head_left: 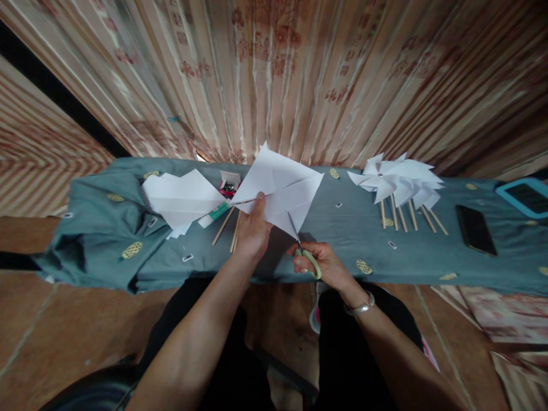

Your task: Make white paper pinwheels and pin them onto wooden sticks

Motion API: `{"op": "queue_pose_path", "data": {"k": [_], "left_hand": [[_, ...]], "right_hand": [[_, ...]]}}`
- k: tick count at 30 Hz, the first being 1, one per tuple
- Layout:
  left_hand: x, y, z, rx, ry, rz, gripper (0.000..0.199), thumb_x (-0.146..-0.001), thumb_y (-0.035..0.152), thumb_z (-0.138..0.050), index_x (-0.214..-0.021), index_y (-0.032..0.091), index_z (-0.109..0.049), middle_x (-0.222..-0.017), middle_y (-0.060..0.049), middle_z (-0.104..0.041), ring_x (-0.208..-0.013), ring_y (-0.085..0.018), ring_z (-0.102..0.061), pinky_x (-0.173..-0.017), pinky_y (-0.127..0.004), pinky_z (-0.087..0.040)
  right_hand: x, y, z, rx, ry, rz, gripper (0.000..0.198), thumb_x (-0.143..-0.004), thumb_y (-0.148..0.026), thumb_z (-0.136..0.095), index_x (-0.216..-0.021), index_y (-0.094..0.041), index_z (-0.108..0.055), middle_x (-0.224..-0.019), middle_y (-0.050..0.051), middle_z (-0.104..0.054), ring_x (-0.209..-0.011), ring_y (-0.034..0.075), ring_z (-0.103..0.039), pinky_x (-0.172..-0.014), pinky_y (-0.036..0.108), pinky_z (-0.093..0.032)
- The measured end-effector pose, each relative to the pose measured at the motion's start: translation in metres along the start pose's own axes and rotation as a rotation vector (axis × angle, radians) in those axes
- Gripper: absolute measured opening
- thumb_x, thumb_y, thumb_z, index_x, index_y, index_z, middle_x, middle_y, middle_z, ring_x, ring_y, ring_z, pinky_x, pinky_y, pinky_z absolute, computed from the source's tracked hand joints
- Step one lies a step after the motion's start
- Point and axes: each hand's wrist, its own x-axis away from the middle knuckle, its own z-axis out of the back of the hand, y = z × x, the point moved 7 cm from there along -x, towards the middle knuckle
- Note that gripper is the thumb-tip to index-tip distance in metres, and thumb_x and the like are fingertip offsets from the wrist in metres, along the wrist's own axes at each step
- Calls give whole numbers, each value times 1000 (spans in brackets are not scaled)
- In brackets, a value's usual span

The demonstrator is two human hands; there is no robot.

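Observation:
My left hand [254, 228] grips a square sheet of white paper [291, 191] near its left corner, thumb on top. Creases cross the sheet, and a slit runs in from the left corner. In my right hand [321, 262] is a pair of scissors with light green handles [311, 264]. Their blades lie at the sheet's near corner, one of them over the paper. Under and beside my left hand, thin wooden sticks [223, 226] rest on the cloth. A green and white glue tube [214, 213] lies to their left.
White paper sheets [184, 194] are stacked at the left, near a small red box [230, 184] of tiny dark items. Several paper pinwheels [400, 180] on sticks lie at the right. Beyond are a black phone [476, 229] and a blue-framed tablet [524, 197]. Curtains [278, 74] hang behind.

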Motion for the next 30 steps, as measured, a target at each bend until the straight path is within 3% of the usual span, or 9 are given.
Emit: {"op": "queue_pose_path", "data": {"k": [18,30], "left_hand": [[5,-7,2,-53,-15,35,35,-95,15,-54,-129,19,-58,-114,-9,-74,-104,-19,-71,-98,-32,-52],[0,-10,4,-66,-28,7,28,-91,18,-60,-119,15,-62,-104,-8,-76,-97,-19,-71,-93,-32,-52]], "right_hand": [[-1,-5,0,14,13,25,54,-62,-65,-79,-82,-17,-68,-59,-1,-63,-51,10,-54,-53,26,-48],[-1,-7,0,-16,48,-9,54,-57,-65,-81,-77,-16,-68,-54,-3,-63,-47,9,-53,-49,23,-45]]}}
